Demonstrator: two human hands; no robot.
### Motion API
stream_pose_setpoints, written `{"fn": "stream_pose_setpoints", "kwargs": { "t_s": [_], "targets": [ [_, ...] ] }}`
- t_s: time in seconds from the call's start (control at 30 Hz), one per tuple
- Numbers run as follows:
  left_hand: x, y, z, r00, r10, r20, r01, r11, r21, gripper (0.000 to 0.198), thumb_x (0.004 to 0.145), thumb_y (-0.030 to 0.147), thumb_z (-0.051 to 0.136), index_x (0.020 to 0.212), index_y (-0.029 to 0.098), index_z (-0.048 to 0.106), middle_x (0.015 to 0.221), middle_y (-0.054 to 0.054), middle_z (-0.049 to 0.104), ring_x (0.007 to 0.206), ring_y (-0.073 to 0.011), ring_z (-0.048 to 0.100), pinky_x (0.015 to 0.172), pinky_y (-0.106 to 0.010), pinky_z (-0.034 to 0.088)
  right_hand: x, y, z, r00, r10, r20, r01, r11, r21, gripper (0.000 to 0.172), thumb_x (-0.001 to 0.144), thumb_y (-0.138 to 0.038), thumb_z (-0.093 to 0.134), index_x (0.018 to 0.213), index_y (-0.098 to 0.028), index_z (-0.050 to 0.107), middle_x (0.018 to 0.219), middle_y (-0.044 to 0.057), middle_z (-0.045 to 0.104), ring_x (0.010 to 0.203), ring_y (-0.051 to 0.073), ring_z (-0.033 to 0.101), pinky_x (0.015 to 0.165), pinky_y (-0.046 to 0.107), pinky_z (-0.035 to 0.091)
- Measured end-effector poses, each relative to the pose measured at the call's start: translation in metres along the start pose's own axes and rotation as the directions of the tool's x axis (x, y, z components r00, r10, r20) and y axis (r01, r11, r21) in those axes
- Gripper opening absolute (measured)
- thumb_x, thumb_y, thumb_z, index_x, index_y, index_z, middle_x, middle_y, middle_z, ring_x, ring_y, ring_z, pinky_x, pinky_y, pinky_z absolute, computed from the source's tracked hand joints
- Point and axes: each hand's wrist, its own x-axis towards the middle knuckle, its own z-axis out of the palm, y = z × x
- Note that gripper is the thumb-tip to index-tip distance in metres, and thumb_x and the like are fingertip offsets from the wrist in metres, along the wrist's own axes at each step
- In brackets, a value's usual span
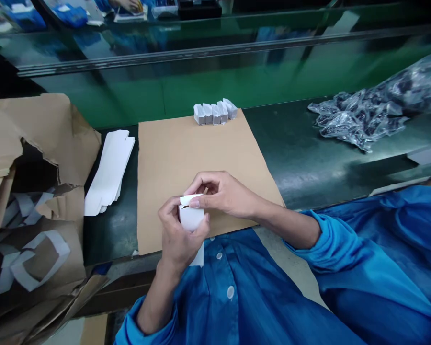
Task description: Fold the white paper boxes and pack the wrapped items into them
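Observation:
My left hand [177,235] is wrapped around a small white cardboard box [191,218], held upright over the near edge of a brown cardboard sheet [172,153]. My right hand [224,194] pinches the box's top flap with its fingertips. A row of several folded white boxes [214,113] stands at the far edge of the sheet. A stack of flat white box blanks [109,170] lies to the left of the sheet on the dark green bench.
A torn brown carton [28,201] with white paper scraps stands at the left. A heap of clear plastic bags with dark parts [362,117] lies at the right. A green conveyor [215,62] runs behind. Another person's hand shows far beyond it.

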Motion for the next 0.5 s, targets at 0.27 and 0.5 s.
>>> {"fn": "stream_pose_setpoints", "kwargs": {
  "t_s": [0.27, 0.5],
  "targets": [
    [-0.005, 0.001, -0.010, 0.976, -0.137, 0.166, 0.124, 0.988, 0.091, 0.090, 0.077, 0.033, 0.071, 0.152, 0.023, 0.023, 0.144, -0.018, 0.047, 0.126, -0.0313, 0.055, 0.098, -0.045, 0.052, -0.011, 0.015, 0.011, 0.910, -0.415, -0.004, 0.372, 0.819, -0.437, 0.013, 0.091, -0.024, 0.063, 0.096, -0.019, 0.074, 0.106, 0.005, 0.074, 0.103, 0.016, 0.067, 0.094, 0.035, 0.054],
    [-0.007, 0.003, -0.016, 0.948, -0.201, 0.246, 0.195, 0.980, 0.049, 0.074, 0.081, 0.030, 0.066, 0.146, 0.020, 0.032, 0.136, -0.016, 0.054, 0.120, -0.0281, 0.060, 0.096, -0.043, 0.055, -0.025, 0.039, 0.020, 0.746, -0.666, 0.009, 0.537, 0.593, -0.600, 0.022, 0.097, -0.022, 0.054, 0.108, -0.012, 0.070, 0.112, 0.012, 0.074, 0.106, 0.018, 0.067, 0.088, 0.035, 0.057]
  ]
}}
